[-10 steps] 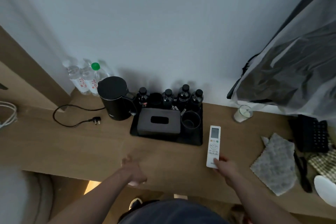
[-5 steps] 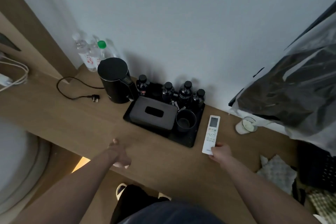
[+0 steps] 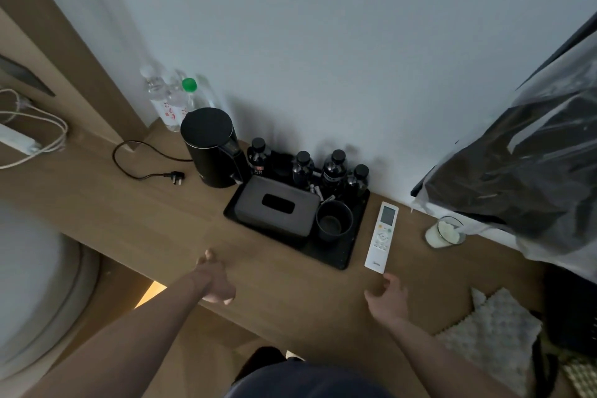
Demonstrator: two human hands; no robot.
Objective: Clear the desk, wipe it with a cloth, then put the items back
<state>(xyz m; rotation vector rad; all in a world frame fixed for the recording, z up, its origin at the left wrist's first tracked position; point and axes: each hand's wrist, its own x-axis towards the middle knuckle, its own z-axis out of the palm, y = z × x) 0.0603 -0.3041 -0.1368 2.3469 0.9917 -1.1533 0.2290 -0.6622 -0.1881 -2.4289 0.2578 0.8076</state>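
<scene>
Your right hand (image 3: pixel 389 296) hangs over the wood-grain desk (image 3: pixel 135 213), fingers (image 3: pixel 392 279) loosely spread and holding nothing. Just beyond those fingertips, apart from them, lies the slim white remote (image 3: pixel 382 235), a flat plastic bar with a small screen at its far end. Your left hand (image 3: pixel 215 281) rests at the desk's near edge; its fingers curl under the palm, and whether they grip anything cannot be told.

Beyond the left fingers sits a flat black rectangular tray (image 3: pixel 342 252). It carries a matte grey tissue box (image 3: pixel 277 211) with an oval slot, a round dark cup (image 3: pixel 334 220) just beside it, and four dark capped bottles (image 3: pixel 332 168) along its far rim. A cylindrical black kettle (image 3: pixel 211 147) stands touching the tray's far left corner, its cord (image 3: pixel 129 161) looped loose on the desk. Clear plastic water bottles (image 3: pixel 168 100) stand behind it by the wall.

Right of the right-hand fingers lies a bumpy, quilted grey cloth (image 3: pixel 494 329). Farther off, a glass jar (image 3: pixel 445 233) with white contents stands near a crinkled plastic-wrapped bundle (image 3: pixel 523 171).
</scene>
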